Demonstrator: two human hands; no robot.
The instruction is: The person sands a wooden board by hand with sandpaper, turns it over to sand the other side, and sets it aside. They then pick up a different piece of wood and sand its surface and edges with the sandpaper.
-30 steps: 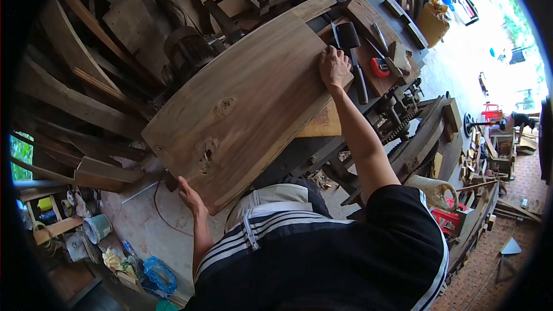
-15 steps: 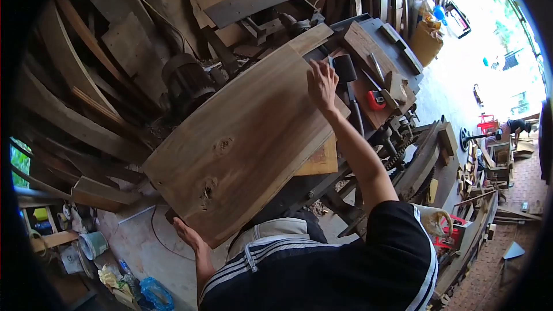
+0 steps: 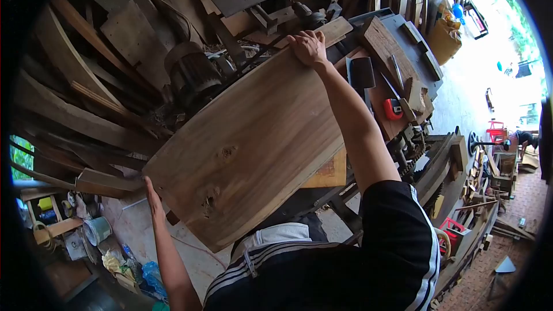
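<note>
A wide curved wooden board [image 3: 253, 138] lies tilted across a workbench [image 3: 415, 52]. My right hand [image 3: 309, 47] grips the board's far upper edge. At the board's near lower corner, my left hand [image 3: 152, 198] presses against the edge and holds it. The board shows two dark knots near its lower end. Beside my right forearm lie a black-headed mallet [image 3: 363, 75] and a red tape measure [image 3: 394, 109] on the bench.
Planks and curved timber [image 3: 86, 80] are stacked to the left and behind, with an electric motor [image 3: 193, 75] among them. Buckets and bags [image 3: 98, 230] sit on the floor at lower left. A person [image 3: 521, 138] bends over far right among wooden pieces.
My right hand slid from the board's middle right edge up to its far top edge. My left hand shifted from the bottom edge to the lower left corner. The board has swung a little.
</note>
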